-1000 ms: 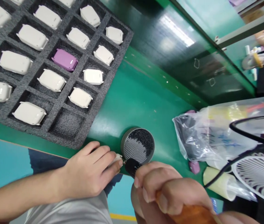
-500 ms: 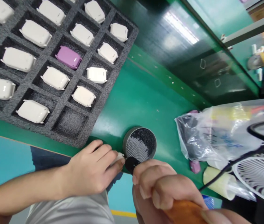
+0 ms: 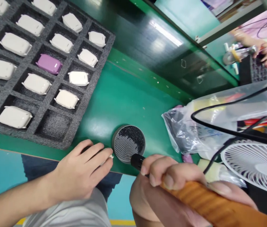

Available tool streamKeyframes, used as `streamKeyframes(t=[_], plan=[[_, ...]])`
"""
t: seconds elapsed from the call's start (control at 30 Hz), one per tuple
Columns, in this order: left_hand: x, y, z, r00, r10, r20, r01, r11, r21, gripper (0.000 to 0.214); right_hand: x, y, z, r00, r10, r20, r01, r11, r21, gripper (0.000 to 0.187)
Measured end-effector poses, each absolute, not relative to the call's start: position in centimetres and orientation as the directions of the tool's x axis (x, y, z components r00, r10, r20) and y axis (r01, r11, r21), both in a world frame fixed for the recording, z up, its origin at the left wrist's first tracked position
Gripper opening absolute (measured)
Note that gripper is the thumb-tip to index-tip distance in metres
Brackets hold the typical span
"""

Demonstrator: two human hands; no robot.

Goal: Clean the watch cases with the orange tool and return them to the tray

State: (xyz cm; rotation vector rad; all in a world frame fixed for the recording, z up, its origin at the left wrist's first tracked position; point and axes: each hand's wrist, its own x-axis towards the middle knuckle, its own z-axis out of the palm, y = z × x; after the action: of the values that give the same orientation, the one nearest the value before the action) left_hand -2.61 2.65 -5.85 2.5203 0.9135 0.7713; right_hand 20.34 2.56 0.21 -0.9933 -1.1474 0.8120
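Observation:
My left hand [image 3: 81,173] is closed over a small white plastic part [image 3: 110,156] at the front edge of the green bench, only a sliver of it showing. My right hand [image 3: 171,179] grips an orange-handled tool [image 3: 209,205] whose black tip [image 3: 137,161] sits at the rim of a round grey tin [image 3: 128,143] holding tiny black pieces. The tip is a short way right of the white part. A dark foam tray [image 3: 76,116] at upper left holds several white housings [image 3: 66,99] and one purple housing [image 3: 49,64], with one cell [image 3: 53,126] near my left hand empty.
A clear plastic bag [image 3: 206,126] with mixed items lies to the right, with a black cable [image 3: 230,132] across it. A white desk fan [image 3: 256,165] stands at the lower right. A roll [image 3: 215,170] and a small purple piece [image 3: 187,158] lie by the bag. Another person's hands [image 3: 263,50] work at far upper right.
The tool tip has drawn away from the white part to the tin's rim. My view has shifted, so the tray and tin sit further left. My left hand stays closed on the part.

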Motion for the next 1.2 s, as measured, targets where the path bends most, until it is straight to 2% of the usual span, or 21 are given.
streamKeyframes(t=[0.07,0.13,0.27,0.4,0.57,0.83,1.0,1.07,1.2], plan=[[-2.4,2.6,-5.9,0.619,0.691,0.373,0.502,-0.714,0.488,0.030,19.1,2.6,0.1,0.333,0.871,0.361,-0.050,0.398,-0.916,0.031],[-2.1,2.6,-5.9,0.596,0.712,0.372,0.538,-0.698,0.473,0.023,18.2,2.6,0.0,0.350,0.866,0.357,-0.036,0.393,-0.919,0.027],[-2.0,2.6,-5.7,0.615,0.708,0.348,0.543,-0.700,0.464,0.024,18.1,2.7,0.1,0.349,0.874,0.337,0.004,0.358,-0.934,0.024],[-2.4,2.6,-5.7,0.653,0.692,0.308,0.504,-0.701,0.505,0.026,18.4,2.8,0.2,0.297,0.904,0.307,-0.033,0.331,-0.943,0.025],[-2.4,2.5,-5.8,0.609,0.717,0.339,0.512,-0.682,0.522,0.021,18.7,2.0,0.0,0.272,0.901,0.337,-0.005,0.352,-0.936,0.023],[-2.3,2.4,-6.1,0.596,0.717,0.362,0.521,-0.688,0.505,0.025,21.0,1.3,-0.6,0.080,0.936,0.344,-0.067,0.349,-0.935,0.028],[-2.3,2.4,-6.1,0.601,0.715,0.356,0.519,-0.689,0.506,0.026,21.8,1.6,-0.9,-0.030,0.974,0.226,0.033,0.227,-0.973,0.035],[-2.4,2.5,-6.0,0.595,0.719,0.359,0.520,-0.685,0.510,0.024,21.6,1.5,-1.1,-0.029,0.977,0.209,0.025,0.210,-0.977,0.040],[-2.4,2.5,-5.9,0.578,0.716,0.391,0.503,-0.690,0.520,0.021,21.3,0.6,-1.2,0.061,0.949,0.309,-0.005,0.310,-0.951,0.030]])
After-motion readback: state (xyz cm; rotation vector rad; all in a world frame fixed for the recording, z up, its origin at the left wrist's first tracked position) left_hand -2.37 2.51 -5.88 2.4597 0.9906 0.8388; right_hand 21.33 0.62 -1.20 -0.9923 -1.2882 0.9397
